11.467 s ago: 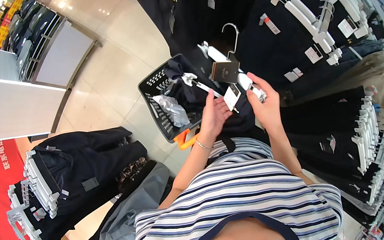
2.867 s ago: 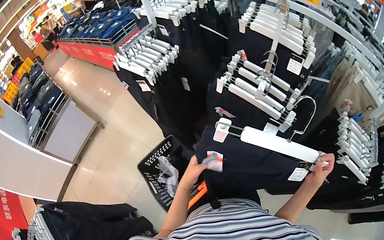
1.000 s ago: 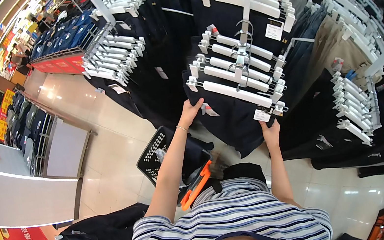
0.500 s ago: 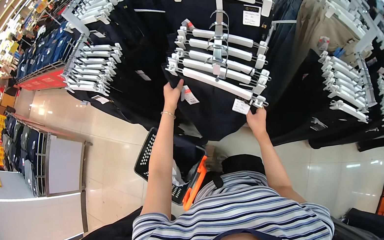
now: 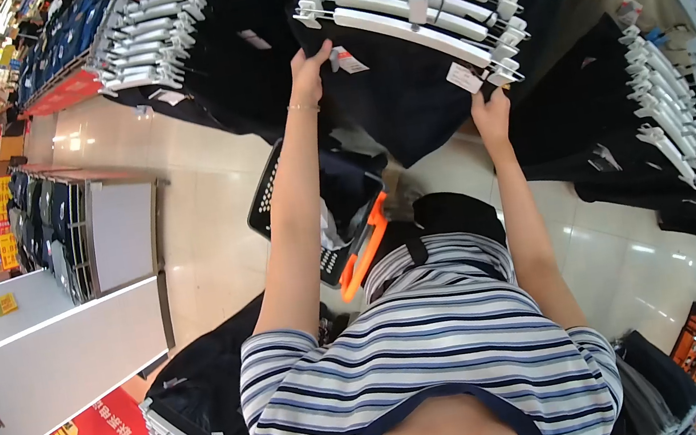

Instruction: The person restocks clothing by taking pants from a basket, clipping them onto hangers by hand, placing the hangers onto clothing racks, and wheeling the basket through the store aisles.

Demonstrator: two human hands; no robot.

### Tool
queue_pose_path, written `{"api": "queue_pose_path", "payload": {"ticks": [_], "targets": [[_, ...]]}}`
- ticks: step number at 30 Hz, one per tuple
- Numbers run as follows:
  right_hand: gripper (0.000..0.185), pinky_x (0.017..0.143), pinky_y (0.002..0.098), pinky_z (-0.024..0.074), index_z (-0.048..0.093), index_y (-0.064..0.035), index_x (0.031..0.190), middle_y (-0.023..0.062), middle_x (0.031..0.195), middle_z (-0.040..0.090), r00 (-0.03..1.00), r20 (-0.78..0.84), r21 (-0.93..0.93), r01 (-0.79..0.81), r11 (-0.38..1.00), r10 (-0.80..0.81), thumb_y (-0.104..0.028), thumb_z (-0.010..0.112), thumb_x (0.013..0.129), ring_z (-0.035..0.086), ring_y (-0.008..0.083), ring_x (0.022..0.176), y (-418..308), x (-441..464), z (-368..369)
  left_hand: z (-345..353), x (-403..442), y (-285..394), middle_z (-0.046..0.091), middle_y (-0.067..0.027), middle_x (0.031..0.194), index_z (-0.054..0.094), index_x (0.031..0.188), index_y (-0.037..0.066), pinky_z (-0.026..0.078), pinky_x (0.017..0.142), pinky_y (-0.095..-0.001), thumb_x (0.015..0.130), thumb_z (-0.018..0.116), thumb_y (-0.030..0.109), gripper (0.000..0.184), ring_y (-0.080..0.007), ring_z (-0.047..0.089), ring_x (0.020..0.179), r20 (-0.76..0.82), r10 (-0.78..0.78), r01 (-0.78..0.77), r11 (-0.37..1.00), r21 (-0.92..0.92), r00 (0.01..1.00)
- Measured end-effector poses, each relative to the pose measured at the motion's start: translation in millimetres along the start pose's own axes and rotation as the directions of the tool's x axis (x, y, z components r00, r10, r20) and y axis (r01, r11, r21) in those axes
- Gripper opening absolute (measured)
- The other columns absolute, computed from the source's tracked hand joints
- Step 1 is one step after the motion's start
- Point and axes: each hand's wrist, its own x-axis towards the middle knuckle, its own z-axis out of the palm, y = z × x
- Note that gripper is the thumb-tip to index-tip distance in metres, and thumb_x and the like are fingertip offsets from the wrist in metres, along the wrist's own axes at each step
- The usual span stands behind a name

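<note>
A pair of dark trousers (image 5: 402,97) hangs from the front white clip hanger (image 5: 411,35) on a rack straight ahead. My left hand (image 5: 310,74) is closed on the garment's left edge, thumb on top, beside a white-and-red tag (image 5: 350,60). On the other side, my right hand (image 5: 492,113) pinches the right edge just under the hanger's clip, near a white price label (image 5: 463,77). Fingers behind the cloth are hidden. Several more white hangers with dark clothes are packed behind this one.
Below my left forearm stands a black shopping basket (image 5: 267,189) with an orange handle (image 5: 366,246) and dark cloth inside. Racks of dark trousers flank both sides, including white hangers (image 5: 664,107) on the right. A white display counter (image 5: 71,349) stands at left.
My view has tilted down and shifted left, so the rack and hands appear higher and further right. Both hands still hold the trousers' upper edges.
</note>
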Motion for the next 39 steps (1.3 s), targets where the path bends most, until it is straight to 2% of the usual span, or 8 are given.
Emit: {"api": "queue_pose_path", "payload": {"ticks": [6,8,9,12,16,25,32,39], "targets": [[0.016,0.074,0.0462,0.0447,0.053,-0.0014,0.094,0.0208,0.087,0.058,0.928,0.350,-0.497,0.069,0.865,0.127,-0.012,0.055,0.082,0.055,0.0397,0.084,67.8,-76.5,-0.3,-153.4,-86.7,-163.5,0.058,-0.0006,0.117,0.058,0.113,0.012,0.036,0.092,-0.0329,0.090,0.045,0.025,0.029,-0.0178,0.051,0.112,-0.341,-0.350,0.156,0.861,-0.485,0.872],[0.039,0.086,0.0436,0.0448,0.061,-0.0009,0.100,0.0213,0.096,0.062,0.750,0.519,-0.779,0.218,0.588,0.409,-0.036,0.053,0.085,0.058,0.0376,0.094,106.8,-120.5,8.5,-230.2,-129.4,-250.6,0.061,-0.0008,0.099,0.059,0.099,0.010,0.042,0.071,-0.0356,0.090,0.036,0.034,0.034,-0.0204,0.055,0.085,-0.584,-0.746,0.056,0.630,-0.774,0.318],[0.050,0.085,0.0384,0.0462,0.064,0.0030,0.096,0.0223,0.095,0.063,0.350,0.770,-0.621,0.221,0.752,0.533,-0.044,0.051,0.084,0.060,0.0342,0.094,130.5,-119.2,11.5,-255.7,-170.1,-282.9,0.063,-0.0021,0.083,0.059,0.088,0.010,0.047,0.051,-0.0370,0.089,0.036,0.036,0.035,-0.0214,0.057,0.063,-0.552,-0.820,0.009,0.560,-0.829,0.153],[0.051,0.073,0.0335,0.0458,0.063,0.0042,0.088,0.0164,0.086,0.065,0.050,0.868,-0.495,0.007,0.869,0.494,-0.045,0.054,0.083,0.061,0.0238,0.081,118.3,-124.9,47.5,-242.4,-240.7,-269.0,0.058,-0.0010,0.075,0.054,0.084,0.009,0.045,0.050,-0.0319,0.089,0.036,0.028,0.026,-0.0161,0.058,0.064,-0.560,-0.829,-0.073,0.557,-0.827,0.022],[0.039,0.077,0.0341,0.0417,0.061,-0.0005,0.083,0.0054,0.078,0.060,0.267,0.820,-0.175,-0.725,0.666,0.506,-0.038,0.054,0.087,0.055,0.0178,0.079,133.6,-169.7,134.7,-224.4,-292.7,-271.1,0.059,0.0006,0.076,0.053,0.090,0.010,0.045,0.061,-0.0319,0.087,0.039,0.019,0.017,-0.0148,0.060,0.070,-0.539,-0.835,-0.197,0.512,-0.836,0.113],[0.068,0.098,0.0357,0.0364,0.047,0.0026,0.122,0.0135,0.123,0.051,-0.293,0.749,-0.489,-0.850,0.197,0.594,-0.045,0.067,0.078,0.049,0.0241,0.114,142.3,-243.6,283.8,-133.3,-334.6,-225.5,0.062,-0.0028,0.086,0.054,0.095,0.009,0.047,0.069,-0.0338,0.087,0.042,0.013,0.014,-0.0172,0.060,0.077,-0.418,-0.755,-0.232,0.348,-0.908,0.505],[0.067,0.102,0.0340,0.0321,0.035,0.0052,0.132,0.0161,0.132,0.044,0.273,0.576,-0.181,-0.876,0.447,0.770,-0.022,0.069,0.080,0.043,0.0228,0.120,87.7,-247.9,315.7,-118.3,-351.1,-201.2,0.061,-0.0050,0.094,0.054,0.098,0.007,0.048,0.073,-0.0330,0.088,0.050,0.014,0.013,-0.0169,0.060,0.084,-0.503,-0.682,-0.330,0.381,-0.864,0.531],[0.031,0.093,0.0358,0.0381,0.048,-0.0058,0.116,0.0077,0.118,0.055,0.027,0.956,0.026,-1.000,0.007,0.292,-0.017,0.057,0.089,0.051,0.0208,0.111,-18.3,-192.3,241.4,-123.7,-341.2,-188.7,0.054,-0.0190,0.113,0.045,0.112,-0.002,0.047,0.088,-0.0421,0.087,0.055,0.025,0.038,-0.0300,0.056,0.101,-0.426,-0.769,-0.336,0.289,-0.897,0.477]]}}
